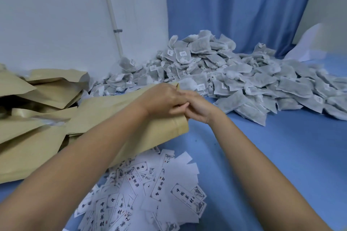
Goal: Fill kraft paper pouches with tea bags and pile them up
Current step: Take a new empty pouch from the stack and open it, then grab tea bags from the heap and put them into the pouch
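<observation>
A kraft paper pouch [105, 112] lies across the middle of the blue surface with its mouth toward the right. My left hand [161, 99] rests on top of its open end, fingers curled over the edge. My right hand [197, 108] is at the mouth of the pouch, its fingers tucked under my left hand and partly hidden; what it holds cannot be seen. A big heap of grey tea bags [234, 78] spreads behind and to the right of my hands.
A pile of kraft pouches [37, 99] lies at the left against the white wall. Several printed white labels [150, 189] are scattered at the front. A blue curtain [234, 5] hangs behind the tea bags. Bare blue surface [272, 155] lies at the right.
</observation>
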